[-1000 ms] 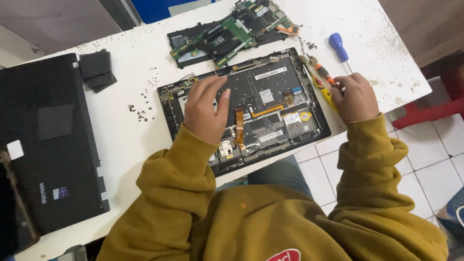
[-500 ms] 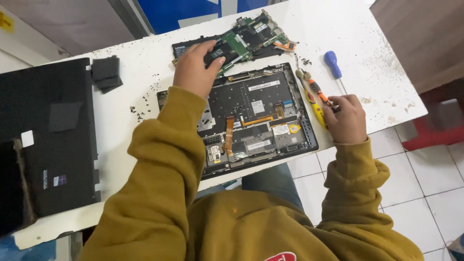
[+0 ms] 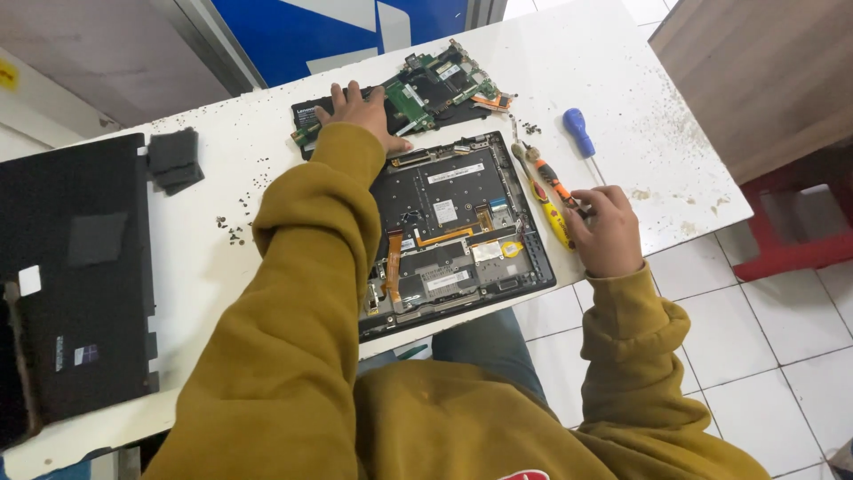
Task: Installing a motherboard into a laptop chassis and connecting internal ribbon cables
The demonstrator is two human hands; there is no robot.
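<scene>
My left hand (image 3: 360, 111) reaches across to the far side of the table. Its fingers lie spread on a black battery pack (image 3: 311, 114), and the thumb touches the green circuit board (image 3: 437, 82) resting on the pack. Below it lies an opened black laptop base (image 3: 453, 233) with orange ribbon cables showing. My right hand (image 3: 609, 233) sits at the base's right edge, fingers curled around the tip end of an orange screwdriver (image 3: 549, 178). A yellow tool (image 3: 556, 227) lies just beside it.
A blue-handled screwdriver (image 3: 577, 132) lies to the right of the orange one. Small screws (image 3: 233, 231) are scattered on the white table (image 3: 640, 98). A black laptop lid (image 3: 80, 276) and dark pads (image 3: 173, 160) lie at the left. A red stool (image 3: 791, 240) stands on the tiled floor.
My left hand went from the middle of the laptop base up to the circuit board and battery pack. My right hand stayed by the screwdrivers.
</scene>
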